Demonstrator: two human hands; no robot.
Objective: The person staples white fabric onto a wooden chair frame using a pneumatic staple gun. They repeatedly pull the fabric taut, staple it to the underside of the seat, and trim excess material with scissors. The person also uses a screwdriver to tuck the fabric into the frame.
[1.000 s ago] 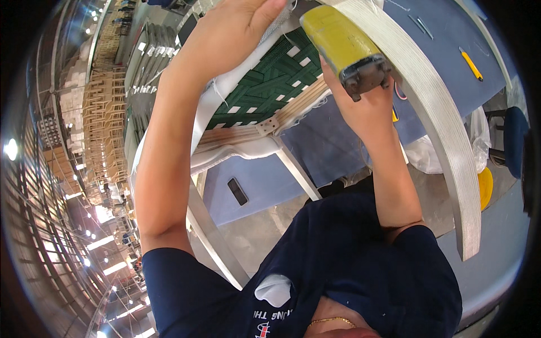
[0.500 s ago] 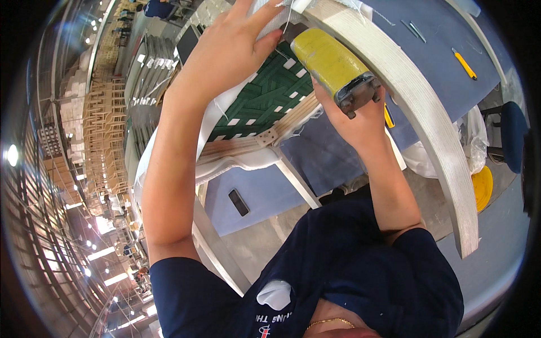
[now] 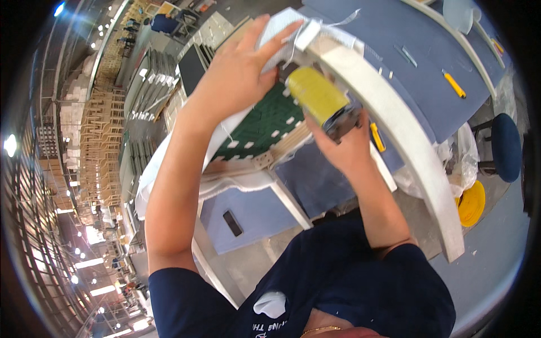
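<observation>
Tool (image 3: 322, 100) held in the right hand (image 3: 345, 147): yellow body, grey-black metal end. Chair frame (image 3: 401, 135): off-white, unpainted look. Webbing (image 3: 265, 121) under the frame: dark green, crossed in a woven grid with small pale squares. Fabric (image 3: 280, 35) beneath the left hand (image 3: 239, 70): light grey-white, finely textured. Work table (image 3: 389, 34): blue top. Utility knife (image 3: 454, 84) on it: yellow. Stool (image 3: 506, 146): dark blue seat. Disc (image 3: 472, 204) on floor: yellow. Person's shirt (image 3: 338, 281): navy, white print.

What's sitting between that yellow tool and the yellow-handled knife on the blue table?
In the head view, the curved white frame rail crosses between the yellow tool, held in the right hand, and the knife on the blue table.
</observation>
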